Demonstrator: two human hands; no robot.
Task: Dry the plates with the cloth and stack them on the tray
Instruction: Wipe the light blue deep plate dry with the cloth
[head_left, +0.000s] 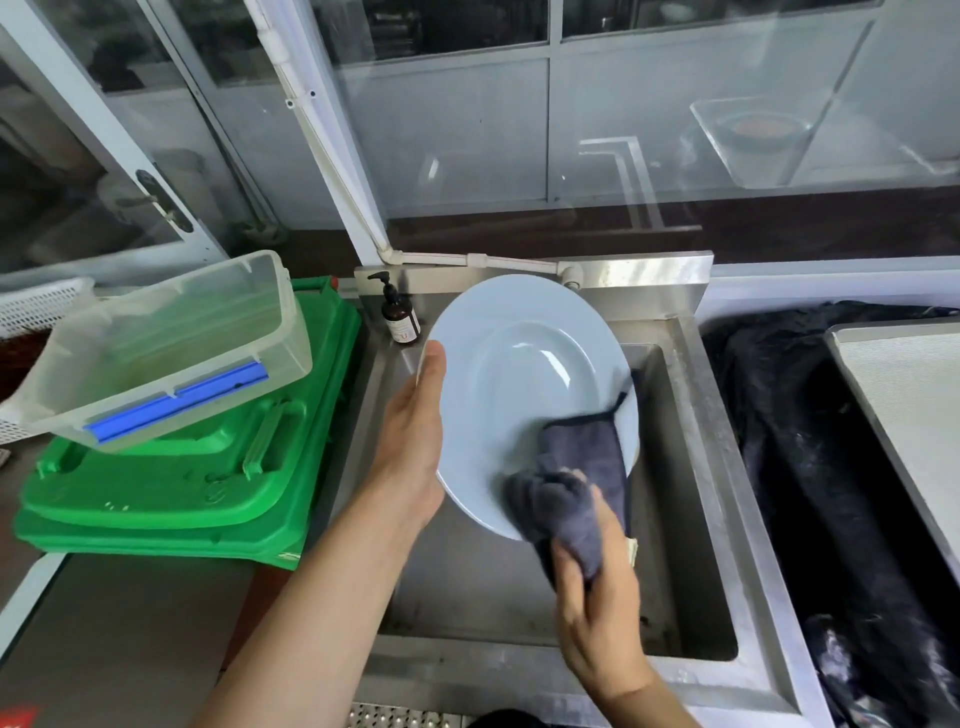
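one plate (524, 374) betw. both hands' grip

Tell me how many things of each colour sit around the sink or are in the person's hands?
Light blue: 1, the plate
Grey: 1, the cloth
Green: 1, the stacked lids
Clear with blue clip: 1, the tub
Brown: 1, the pump bottle
Black: 1, the fabric
Total: 6

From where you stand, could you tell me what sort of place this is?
Probably a commercial kitchen's washing-up area: a deep stainless steel sink, a pump soap bottle on its ledge, and a plate being wiped with a cloth.
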